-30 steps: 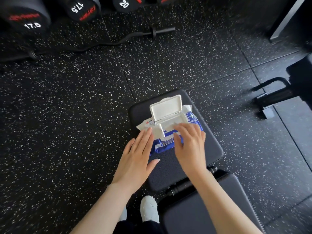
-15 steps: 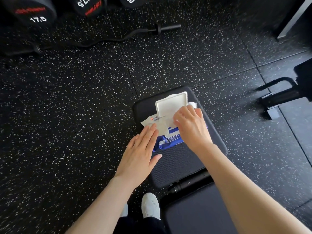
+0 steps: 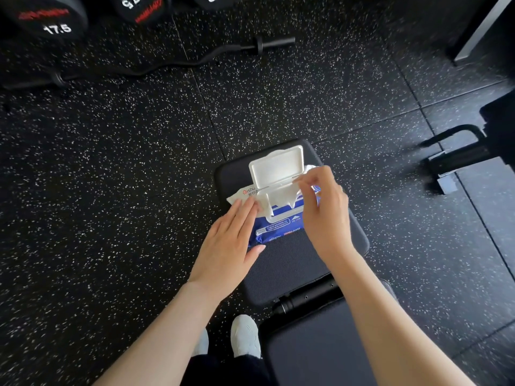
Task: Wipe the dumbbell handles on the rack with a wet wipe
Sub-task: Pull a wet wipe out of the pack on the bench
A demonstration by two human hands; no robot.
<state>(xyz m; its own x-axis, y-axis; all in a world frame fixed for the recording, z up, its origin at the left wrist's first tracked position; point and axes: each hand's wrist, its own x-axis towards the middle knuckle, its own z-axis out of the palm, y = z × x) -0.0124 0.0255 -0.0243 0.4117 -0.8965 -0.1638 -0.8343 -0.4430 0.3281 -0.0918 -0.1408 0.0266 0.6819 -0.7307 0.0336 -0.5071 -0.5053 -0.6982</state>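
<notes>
While the flat left hand (image 3: pixel 228 246) pins the blue-and-white wipe pack (image 3: pixel 274 228), the right hand (image 3: pixel 323 210), pinching the white wet wipe (image 3: pixel 281 195), should pull straight up.

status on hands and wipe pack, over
Left hand flat on blue-and-white wet wipe pack. Right hand pinching white wet wipe, partly out under open white lid. Nothing blocking.

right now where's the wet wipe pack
In the head view the wet wipe pack lies centre-frame on the bench pad, the left hand pressing its left end and the right hand pinching a wipe from it.
</notes>
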